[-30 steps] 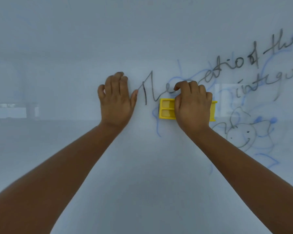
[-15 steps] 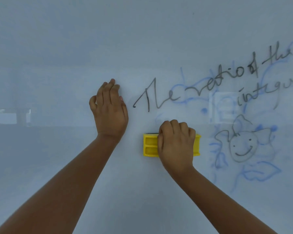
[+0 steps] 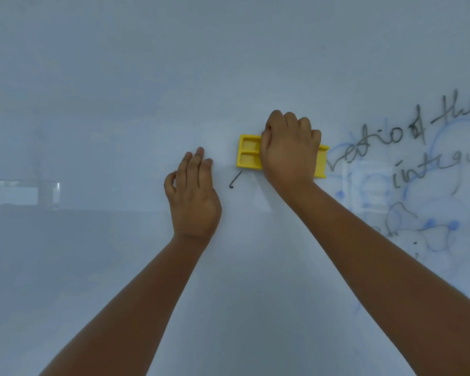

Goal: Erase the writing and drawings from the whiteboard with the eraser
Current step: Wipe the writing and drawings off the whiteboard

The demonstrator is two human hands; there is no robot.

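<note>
The whiteboard [image 3: 120, 104] fills the view. My right hand [image 3: 289, 150] grips a yellow eraser [image 3: 248, 154] and presses it flat on the board at centre. Just below the eraser's left end a short black stroke [image 3: 234, 181] is left of the wiped word. Black handwriting [image 3: 396, 134] runs to the right of the eraser, with a second line [image 3: 434, 166] under it. Blue scribbles and a drawn face [image 3: 418, 234] lie at lower right, partly behind my right forearm. My left hand [image 3: 193, 196] rests flat on the board left of the eraser, fingers loosely apart, holding nothing.
A pale window reflection [image 3: 22, 192] shows on the board at the left. Faint blue smears remain around the handwriting on the right.
My right hand carried the eraser down below the writing, then back up over the word "The", which is now wiped away except one short stroke. My left hand stayed on the board.
</note>
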